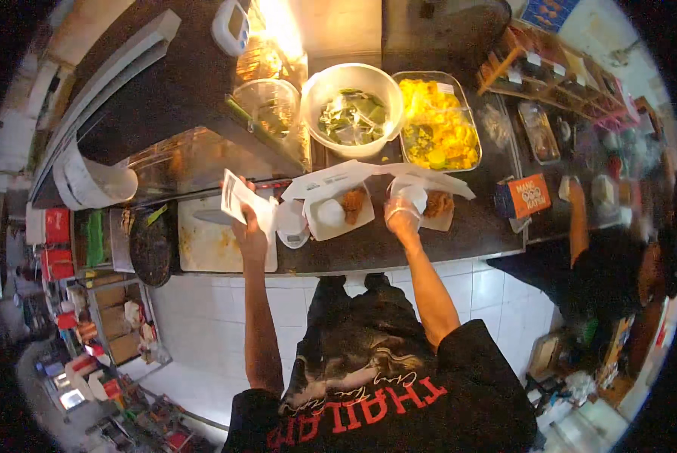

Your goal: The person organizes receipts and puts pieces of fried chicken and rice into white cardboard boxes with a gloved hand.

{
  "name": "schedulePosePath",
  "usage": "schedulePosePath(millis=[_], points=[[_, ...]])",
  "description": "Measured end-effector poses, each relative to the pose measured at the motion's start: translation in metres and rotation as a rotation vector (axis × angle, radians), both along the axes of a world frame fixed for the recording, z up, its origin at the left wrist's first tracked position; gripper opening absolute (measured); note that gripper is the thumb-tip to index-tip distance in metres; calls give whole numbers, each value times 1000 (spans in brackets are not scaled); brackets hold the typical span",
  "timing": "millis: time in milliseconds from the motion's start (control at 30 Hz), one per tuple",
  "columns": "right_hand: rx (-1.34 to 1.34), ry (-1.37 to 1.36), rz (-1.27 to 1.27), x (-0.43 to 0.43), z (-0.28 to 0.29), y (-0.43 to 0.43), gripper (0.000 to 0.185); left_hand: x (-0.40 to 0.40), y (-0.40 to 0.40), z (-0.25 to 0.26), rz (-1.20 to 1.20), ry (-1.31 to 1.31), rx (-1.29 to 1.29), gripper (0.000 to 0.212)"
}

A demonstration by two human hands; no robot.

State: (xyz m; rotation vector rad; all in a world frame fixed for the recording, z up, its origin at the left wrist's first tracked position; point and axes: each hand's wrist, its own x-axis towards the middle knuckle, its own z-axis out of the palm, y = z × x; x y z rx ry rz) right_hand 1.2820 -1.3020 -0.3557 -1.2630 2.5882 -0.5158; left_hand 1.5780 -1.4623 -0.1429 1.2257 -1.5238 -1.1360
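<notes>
My left hand (250, 225) grips a white paper packet (240, 199) with printing on it, held over a white cutting board (208, 238). A knife (211, 216) lies on that board, partly covered by the hand. My right hand (402, 219), apparently in a clear plastic glove, is closed around a white rounded mound (411, 195), probably rice, at the right open paper box (437, 222). Browned fried food (439, 204) sits in this box. The left open paper box (344, 228) contains a similar white mound (327, 213) and fried food (352, 204). Between hand and box stands a small white scale (294, 238).
Behind the boxes stand a round plastic tub (352, 148) of green leaves and a clear tray (440, 124) of yellow food. An orange printed box (522, 196) is at right. Further right, another person's arm (578, 221) reaches over the counter. A white container (92, 180) is at left.
</notes>
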Motion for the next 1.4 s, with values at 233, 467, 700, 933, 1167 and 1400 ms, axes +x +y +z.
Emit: schedulePosePath(millis=[233,467,700,933,1167,1400], points=[[95,-21,125,5,-14,-40,46,-14,84,39,-116,547,424,63],[164,63,231,39,-9,27,16,-5,84,36,-173,666,517,66],[284,77,28,36,17,83,19,-7,67,34,-394,887,751,69],[-526,-1046,-102,57,212,73,67,-50,44,84,-676,923,998,77],[-329,-1034,98,95,281,68,28,-93,28,82,-858,922,1057,77],[-410,-1302,-203,69,272,82,24,-135,27,72,-918,1022,1063,74]])
